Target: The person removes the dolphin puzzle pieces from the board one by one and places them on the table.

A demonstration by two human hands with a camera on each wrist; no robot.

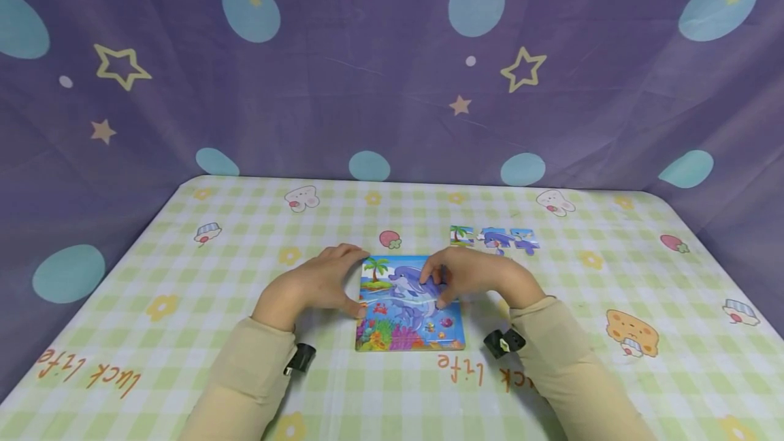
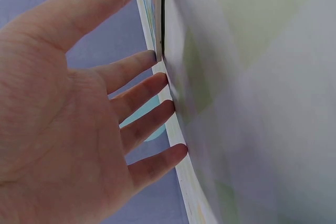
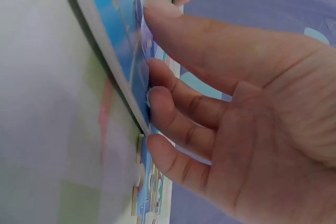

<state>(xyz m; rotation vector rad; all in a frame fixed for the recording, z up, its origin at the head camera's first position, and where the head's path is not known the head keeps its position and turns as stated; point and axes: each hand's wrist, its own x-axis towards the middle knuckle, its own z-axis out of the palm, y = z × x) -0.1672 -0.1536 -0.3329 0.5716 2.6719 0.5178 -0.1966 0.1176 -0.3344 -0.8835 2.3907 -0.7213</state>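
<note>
A jigsaw puzzle board [image 1: 382, 340] with a dolphin, a palm tree and bright coral lies flat on the table in the head view. At its left edge is my left hand [image 1: 321, 281], its fingers fairly straight; the left wrist view shows its thumb at the board's side and its fingertips [image 2: 179, 150] down by the cloth. My right hand [image 1: 468, 274] is over the board's right half. Thumb and bent fingers pinch a puzzle piece [image 1: 432, 290] on the dolphin's body, mostly covered by the hand. In the right wrist view the thumb [image 3: 163, 9] touches the picture surface.
Several loose puzzle pieces [image 1: 494, 238] lie in a row behind the board, near my right hand. A green-and-white checked tablecloth [image 1: 214, 278] with printed figures covers the table. Behind it hangs a purple curtain [image 1: 380, 73] with stars and ovals.
</note>
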